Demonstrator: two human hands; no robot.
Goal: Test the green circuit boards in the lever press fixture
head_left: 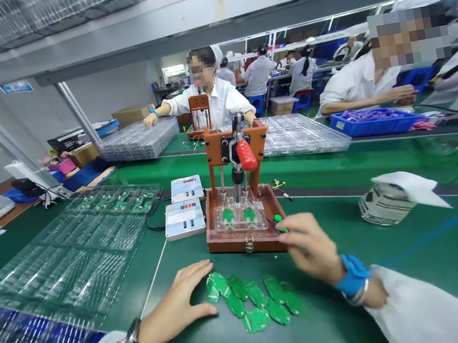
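Observation:
Several green circuit boards [256, 319] lie loosely grouped on the green mat. Beside their left edge my left hand [179, 307] rests, thumb and fingers apart, holding nothing. My right hand [313, 246] is at the front right corner of the brown test fixture [233, 246], its fingertips by the green button [279, 219]; whether they press it is unclear. Its fingers are bent and partly apart, with nothing held in them. Two small green boards [249, 214] sit under the clear plate of the fixture. The red-tipped lever [246, 155] stands above them.
Left of the fixture are two display boxes [183, 220] and clear trays [100, 223], the far one holding boards. At right stands a round container [388, 205] with white cloth. Opposite, a person [216, 100] works at another fixture. An overhead shelf [202, 16] crosses the view.

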